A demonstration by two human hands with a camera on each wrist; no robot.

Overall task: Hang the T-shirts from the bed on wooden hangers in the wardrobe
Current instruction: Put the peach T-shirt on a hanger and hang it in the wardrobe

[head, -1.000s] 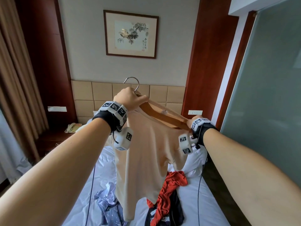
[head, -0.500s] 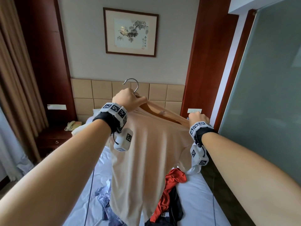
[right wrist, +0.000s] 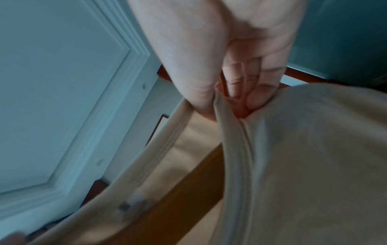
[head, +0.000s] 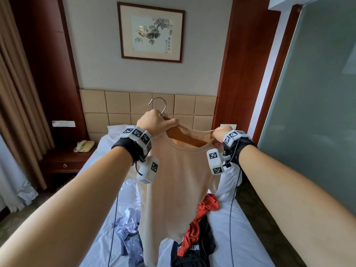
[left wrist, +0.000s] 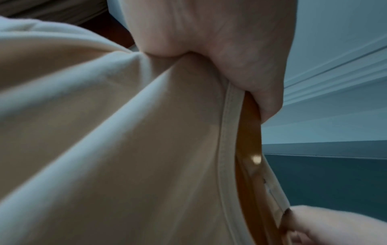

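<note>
A beige T-shirt (head: 173, 185) hangs in the air over the bed on a wooden hanger (head: 185, 136) with a metal hook (head: 159, 105). My left hand (head: 154, 122) grips the hanger's neck together with the shirt's left shoulder; in the left wrist view the hanger (left wrist: 249, 132) shows beside the collar (left wrist: 226, 149). My right hand (head: 219, 134) pinches the collar at its right side, thumb and fingers (right wrist: 251, 92) closed on the collar band (right wrist: 236, 157) of the T-shirt (right wrist: 314, 157), the hanger arm (right wrist: 188, 187) just below it.
On the white bed (head: 240, 237) lie a red shirt (head: 202, 214), a black shirt (head: 192, 255) and a pale lilac garment (head: 129, 232). A nightstand with a phone (head: 83, 146) stands at the left. A frosted glass panel (head: 317, 112) runs along the right. Curtains (head: 19, 112) hang left.
The right hand has gone from the shirt's right shoulder up to the collar and now pinches it. The shirt and hanger sit more squarely toward me; the left hand keeps its grip.
</note>
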